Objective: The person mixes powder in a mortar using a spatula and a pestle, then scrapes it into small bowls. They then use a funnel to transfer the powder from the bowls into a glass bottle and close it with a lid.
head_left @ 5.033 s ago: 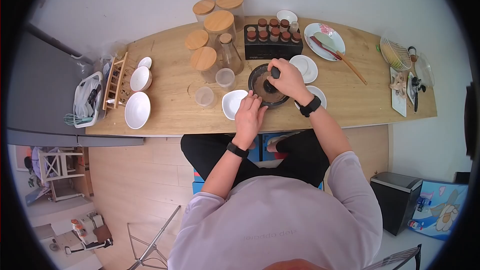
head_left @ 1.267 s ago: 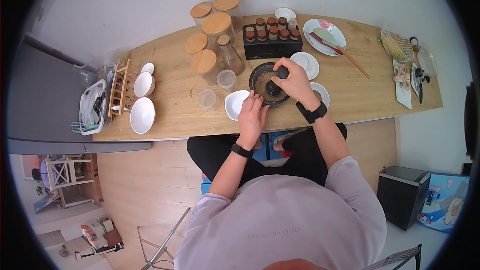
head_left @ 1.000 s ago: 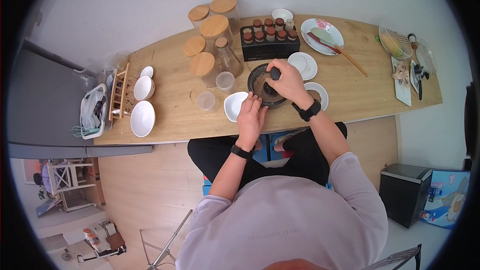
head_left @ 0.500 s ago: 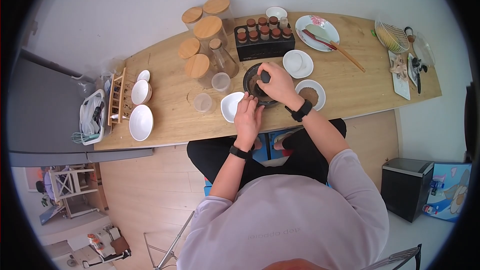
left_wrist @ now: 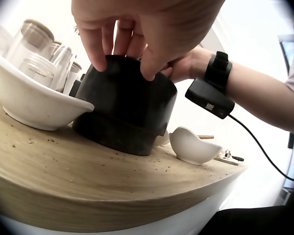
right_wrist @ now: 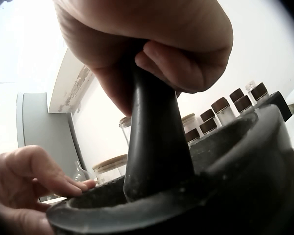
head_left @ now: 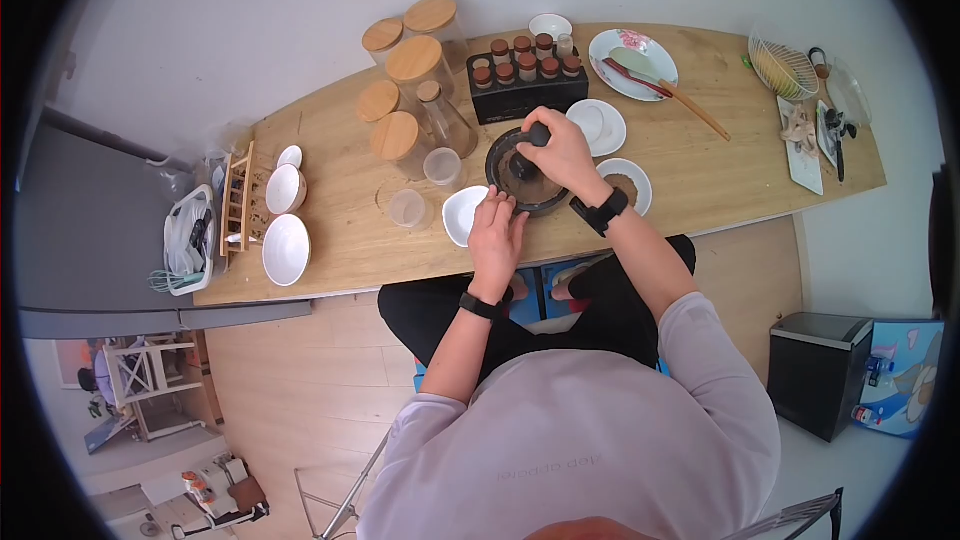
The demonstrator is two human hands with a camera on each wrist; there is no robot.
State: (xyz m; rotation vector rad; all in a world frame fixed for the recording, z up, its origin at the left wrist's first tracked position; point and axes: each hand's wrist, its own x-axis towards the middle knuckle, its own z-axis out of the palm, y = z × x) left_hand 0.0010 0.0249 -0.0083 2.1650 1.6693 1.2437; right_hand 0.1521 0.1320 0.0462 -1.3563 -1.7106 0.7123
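My right hand (head_left: 562, 155) grips the upper end of a black pestle (right_wrist: 157, 137), fingers and thumb wrapped round it. The pestle leans, its thick lower end down in a black mortar (head_left: 493, 162). Brown ground powder (head_left: 540, 190) lies inside the mortar. My left hand (head_left: 494, 240) holds the mortar's near-left rim, fingertips over the edge and thumb outside, as the left wrist view shows. A white squarish bowl (head_left: 462, 219) stands just left of the mortar. To the right is a white dish (head_left: 643, 171) with brown powder.
A black rack (head_left: 530, 104) of brown-capped spice jars stands behind the mortar. Wooden-lidded jars (head_left: 396, 135) and two clear cups (head_left: 407, 208) are to the left. A stacked white plate (head_left: 612, 142), a floral plate with spatulas (head_left: 655, 88) and a wire basket (head_left: 783, 68) are to the right.
My right hand has worked the pestle around inside the mortar; its lower end now sits farther back than half a second ago. The left hand stays on the rim. The head view has shifted slightly.
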